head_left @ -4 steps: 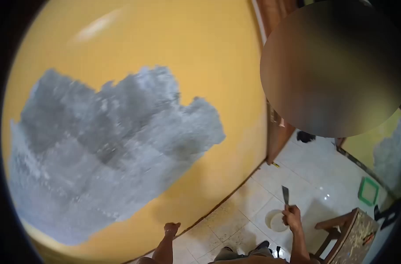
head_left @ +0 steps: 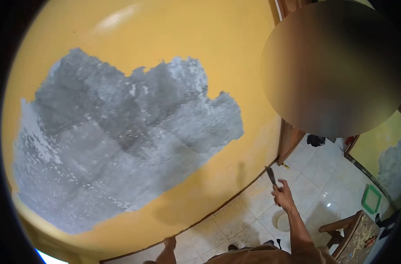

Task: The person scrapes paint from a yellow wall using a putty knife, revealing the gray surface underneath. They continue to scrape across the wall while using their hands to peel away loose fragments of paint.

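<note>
My right hand [head_left: 283, 193] is closed around the handle of a scraper [head_left: 271, 175] with a flat dark blade. The blade points up and left, its tip overlapping the foot of the yellow wall [head_left: 227, 163] in this view. Low in the picture, my left hand [head_left: 169, 243] is curled in at the wall's bottom edge, and no object shows in it. A large bare grey patch [head_left: 134, 132] with ragged edges and white flecks spreads over the wall. Below my right forearm, a pale round tub [head_left: 280, 221] stands on the tiled floor.
A wooden stool [head_left: 356, 235] at lower right carries debris and a small red-handled tool. Beyond it lie a green rectangular frame [head_left: 372, 199] and a black bundle [head_left: 315, 141]. Crumbs are strewn along the floor by the wall. A blurred disc covers the upper right.
My right hand has moved up and left with the scraper, whose blade now tips toward the wall. My left hand sits lower in view. The whole view has shifted slightly.
</note>
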A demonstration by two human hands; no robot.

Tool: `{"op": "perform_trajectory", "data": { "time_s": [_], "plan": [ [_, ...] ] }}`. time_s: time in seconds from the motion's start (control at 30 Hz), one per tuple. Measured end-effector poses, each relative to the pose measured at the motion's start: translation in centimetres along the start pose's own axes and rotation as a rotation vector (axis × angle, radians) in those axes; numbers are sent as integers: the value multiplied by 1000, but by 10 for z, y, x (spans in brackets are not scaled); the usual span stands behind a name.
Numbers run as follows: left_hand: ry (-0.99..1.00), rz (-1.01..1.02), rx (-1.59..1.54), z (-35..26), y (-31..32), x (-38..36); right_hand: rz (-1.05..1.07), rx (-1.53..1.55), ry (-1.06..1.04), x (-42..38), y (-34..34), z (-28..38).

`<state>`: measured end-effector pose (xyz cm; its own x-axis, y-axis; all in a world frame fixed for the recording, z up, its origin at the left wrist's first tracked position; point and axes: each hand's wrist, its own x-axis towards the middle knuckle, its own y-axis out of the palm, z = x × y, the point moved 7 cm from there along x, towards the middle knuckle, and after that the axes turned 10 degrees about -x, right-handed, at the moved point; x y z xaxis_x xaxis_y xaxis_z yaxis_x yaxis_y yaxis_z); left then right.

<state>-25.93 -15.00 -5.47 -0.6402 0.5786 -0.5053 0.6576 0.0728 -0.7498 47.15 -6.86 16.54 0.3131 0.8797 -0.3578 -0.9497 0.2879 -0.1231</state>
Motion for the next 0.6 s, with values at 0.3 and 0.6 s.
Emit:
{"op": "perform_trajectory", "data": {
  "time_s": [0.3,0.6],
  "plan": [
    [-242,229,-534,129,15,10,106,-87,-341,50,185,142],
    [34,478,-699,-97,67,67,98,145,-359,77,246,221]
  ]
}}
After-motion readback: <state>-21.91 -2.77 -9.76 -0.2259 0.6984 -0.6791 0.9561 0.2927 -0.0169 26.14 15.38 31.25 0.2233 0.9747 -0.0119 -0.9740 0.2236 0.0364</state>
